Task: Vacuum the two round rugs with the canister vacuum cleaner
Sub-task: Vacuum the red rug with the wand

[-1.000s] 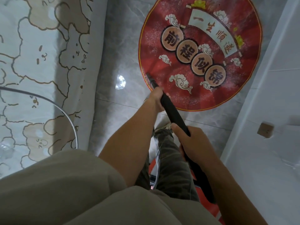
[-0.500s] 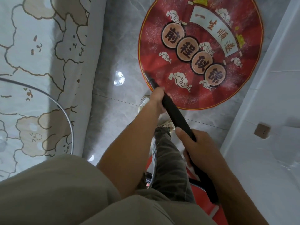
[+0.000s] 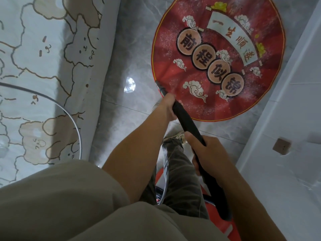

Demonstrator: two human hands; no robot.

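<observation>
Head view, looking down. Closest in, the right hand (image 3: 210,157) is wrapped round the black tube (image 3: 189,126), fingers curled under it and thumb lying along the top. Just behind that hand, low by the leg, there's a bit of red that I'd guess is the canister (image 3: 228,229), though it's mostly hidden. Further along, the left hand (image 3: 167,106) grips the same tube close behind the nozzle (image 3: 159,85). Just past the left hand, the nozzle tip sits at the near edge of the red round rug (image 3: 217,58), which spreads out ahead and to the right of both hands on the grey floor (image 3: 121,119). Only one rug is in shot. Off to the left of the hands is a bed (image 3: 43,49) with a thin cable (image 3: 76,126) on it.

Handling-wise, the tube looks light and fairly stiff, so I reckon one hand low to steer and one higher up to push is the right hold. The rug looks thin and floppy, so the edge could lift or bunch under suction.
</observation>
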